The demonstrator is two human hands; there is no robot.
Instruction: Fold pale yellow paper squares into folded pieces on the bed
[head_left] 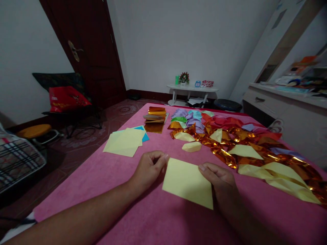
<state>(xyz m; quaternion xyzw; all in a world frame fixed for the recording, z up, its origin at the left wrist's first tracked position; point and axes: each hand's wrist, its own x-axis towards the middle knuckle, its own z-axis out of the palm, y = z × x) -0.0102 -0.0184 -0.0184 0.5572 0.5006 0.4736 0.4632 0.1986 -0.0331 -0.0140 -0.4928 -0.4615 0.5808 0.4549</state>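
A flat sheet of pale yellow paper (187,183) is held between my two hands, tilted a little over the pink cloth. My left hand (151,166) pinches its upper left corner between thumb and fingers. At the upper right edge, the thumb of my right hand (221,180) lies on top, with the fingers curled behind the sheet. Beyond my left hand lies a loose stack of yellow paper sheets (122,143), with a blue sheet (145,136) poking out from under it. A small folded yellow paper piece (192,146) rests ahead of my right hand.
The pink cloth (84,190) covers the table. Shiny gold paper (154,119) is piled at the far middle. Many folded gold, yellow, red and purple paper pieces (230,143) spread over the right side. A chair with a red bag (67,98) stands left; a drawer cabinet (276,105) stands right.
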